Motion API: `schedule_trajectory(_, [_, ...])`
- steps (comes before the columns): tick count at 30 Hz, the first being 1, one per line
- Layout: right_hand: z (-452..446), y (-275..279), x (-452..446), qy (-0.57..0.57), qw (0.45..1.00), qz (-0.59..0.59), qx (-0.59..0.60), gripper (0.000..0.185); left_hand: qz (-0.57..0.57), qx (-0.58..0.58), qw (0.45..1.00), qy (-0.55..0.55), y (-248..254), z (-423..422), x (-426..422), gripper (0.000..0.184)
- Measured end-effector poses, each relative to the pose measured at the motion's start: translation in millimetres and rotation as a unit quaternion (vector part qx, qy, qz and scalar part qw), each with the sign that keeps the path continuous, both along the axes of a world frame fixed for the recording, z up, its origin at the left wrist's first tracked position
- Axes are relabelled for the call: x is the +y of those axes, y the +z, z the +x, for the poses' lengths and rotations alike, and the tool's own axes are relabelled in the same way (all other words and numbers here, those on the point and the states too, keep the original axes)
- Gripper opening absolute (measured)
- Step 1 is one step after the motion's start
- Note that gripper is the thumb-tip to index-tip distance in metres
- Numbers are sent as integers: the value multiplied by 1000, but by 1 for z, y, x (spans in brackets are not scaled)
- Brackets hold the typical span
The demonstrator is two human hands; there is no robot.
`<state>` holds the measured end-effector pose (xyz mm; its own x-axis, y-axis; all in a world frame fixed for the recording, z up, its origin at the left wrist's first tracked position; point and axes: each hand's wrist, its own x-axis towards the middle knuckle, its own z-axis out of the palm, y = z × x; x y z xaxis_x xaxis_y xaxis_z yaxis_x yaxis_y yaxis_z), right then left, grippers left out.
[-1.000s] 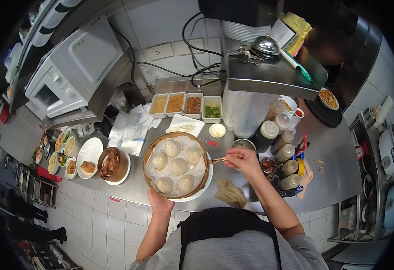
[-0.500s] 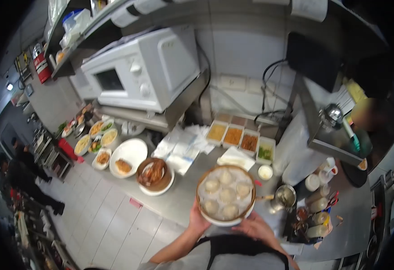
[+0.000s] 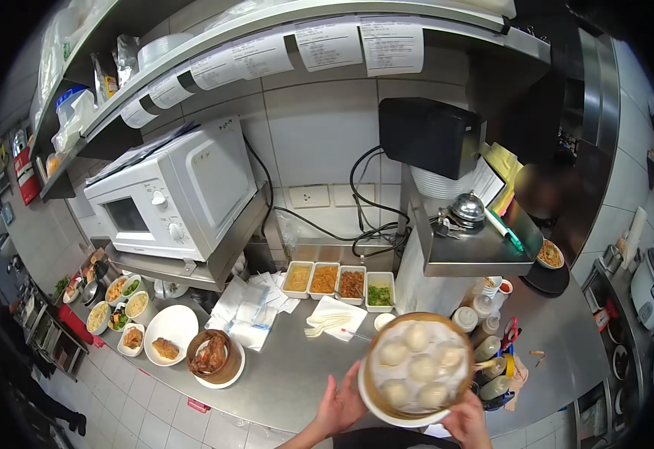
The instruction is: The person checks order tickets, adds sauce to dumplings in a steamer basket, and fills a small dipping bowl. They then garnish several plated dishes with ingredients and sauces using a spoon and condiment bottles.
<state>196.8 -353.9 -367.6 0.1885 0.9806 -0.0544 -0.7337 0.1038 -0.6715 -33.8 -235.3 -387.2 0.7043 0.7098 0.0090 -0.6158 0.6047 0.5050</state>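
A round bamboo steamer with several pale dumplings on a white liner sits on a white plate, held over the front of the counter. My right hand grips the steamer and plate at their lower right edge. At the left side, my left hand has its thumb and fingers apart; its fingertips meet the plate's edge or lie just beside it. Left along the counter stands another bamboo steamer with dark braised pieces of food, also on a white plate.
Topping containers, a napkin with a fork and a white bowl line the counter. Squeeze bottles and red-handled scissors are at the right. A microwave and a ledge with a bell overhang it.
The steamer and plate have moved right along the counter, now in front of the bottles. My left hand has loosened at their side. The view has tilted up and turned right.
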Motion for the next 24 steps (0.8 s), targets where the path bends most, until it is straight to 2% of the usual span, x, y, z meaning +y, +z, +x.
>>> schedule_trajectory(1, [15,1,-15,-40,999,14,-32,59,9,7,1000,-18,2,5,0,69])
schedule_trajectory(2, [46,-18,-41,-50,996,-74,-11,69,21,12,999,-31,-11,7,7,65])
schedule_trajectory(4, [59,19,-72,-172,985,-16,8,54,37,46,998,-24,-15,10,15,64])
schedule_trajectory(5, [90,4,-94,-189,982,-25,11,47,43,63,997,-20,-17,11,18,63])
schedule_trajectory(6, [97,24,-107,-228,973,-18,-10,42,21,68,997,-16,-22,11,21,58])
schedule_trajectory(8, [135,23,-132,-266,963,27,-33,39,12,88,996,-7,-34,11,28,55])
schedule_trajectory(9, [168,2,-153,-253,965,60,-41,41,7,98,995,-2,-40,12,29,53])
schedule_trajectory(11, [196,1,-167,-340,935,-5,-101,43,-13,100,995,5,-47,15,31,51])
schedule_trajectory(12, [214,-8,-172,-357,928,0,-109,42,-25,102,994,8,-49,16,30,50])
schedule_trajectory(13, [238,-27,-179,-374,920,5,-116,41,-22,110,994,14,-51,18,28,49])
schedule_trajectory(14, [287,-71,-198,-377,917,-50,-121,50,-19,119,993,19,-51,20,27,48])
schedule_trajectory(15, [308,-92,-186,-414,900,-13,-133,51,-16,127,991,23,-50,23,26,48])
schedule_trajectory(17, [344,-135,-184,-483,872,-15,-79,45,-8,150,988,44,-42,27,21,47])
schedule_trajectory(21, [403,-203,-181,-504,860,-41,-64,43,21,191,979,73,-38,28,15,48])
schedule_trajectory(24, [431,-230,-164,-524,849,-38,-53,42,44,236,965,109,-30,28,9,48])
